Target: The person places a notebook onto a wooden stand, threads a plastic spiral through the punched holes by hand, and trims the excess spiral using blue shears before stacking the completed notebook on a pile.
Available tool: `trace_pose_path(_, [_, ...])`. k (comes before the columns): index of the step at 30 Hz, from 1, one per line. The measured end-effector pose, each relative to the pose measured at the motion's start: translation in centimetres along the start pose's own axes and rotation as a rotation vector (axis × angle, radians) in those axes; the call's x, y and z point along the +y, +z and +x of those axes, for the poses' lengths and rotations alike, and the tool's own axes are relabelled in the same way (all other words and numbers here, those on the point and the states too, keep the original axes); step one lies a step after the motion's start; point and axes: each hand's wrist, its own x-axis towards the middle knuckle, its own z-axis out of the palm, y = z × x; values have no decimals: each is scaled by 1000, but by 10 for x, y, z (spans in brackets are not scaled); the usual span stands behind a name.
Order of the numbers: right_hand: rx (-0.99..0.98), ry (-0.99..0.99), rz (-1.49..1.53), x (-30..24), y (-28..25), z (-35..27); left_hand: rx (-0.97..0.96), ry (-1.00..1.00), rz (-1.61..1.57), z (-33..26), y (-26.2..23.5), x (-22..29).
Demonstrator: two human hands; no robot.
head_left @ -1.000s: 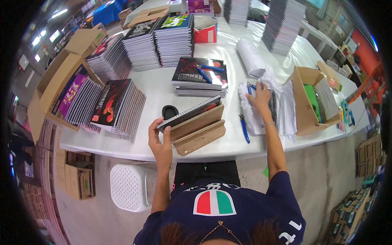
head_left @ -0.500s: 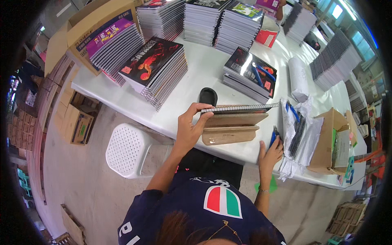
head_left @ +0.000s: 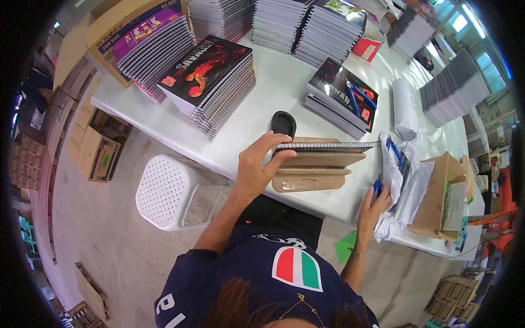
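My left hand (head_left: 256,167) pinches the left end of a spiral notebook (head_left: 333,146), thumb on the near side and fingers on the far side. The notebook stands on edge with its coil upward, resting in a brown wooden holder (head_left: 310,182). My right hand (head_left: 374,205) is at the table's near edge, fingers curled round blue-handled pliers (head_left: 377,188), whose jaws are mostly hidden. Just beyond it lies silvery wrapping (head_left: 389,223) with black coils (head_left: 403,191) and a blue-handled tool (head_left: 395,153) on it. Behind the holder sits a black oval object (head_left: 284,124).
Stacks of notebooks (head_left: 210,82) stand at the left and along the back. A shorter stack (head_left: 342,98) carries more blue-handled pliers (head_left: 358,97). A white roll (head_left: 404,109) and an open cardboard box (head_left: 432,202) are to the right. A white stool (head_left: 167,191) stands left of me.
My right hand has moved slightly right with the pliers, closer to the silvery wrapping. My left hand keeps its pinch on the notebook. The whole view has shifted a little.
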Motion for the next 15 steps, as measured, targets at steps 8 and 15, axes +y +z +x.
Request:
trace_pose_path(8, [-234,-336,614,-169,-23,-22,-19,-171,-115,-2,1,3])
trace_pose_path(15, [-189,-557,545,-192,4,-31,-95,-276,-239,1,0,10])
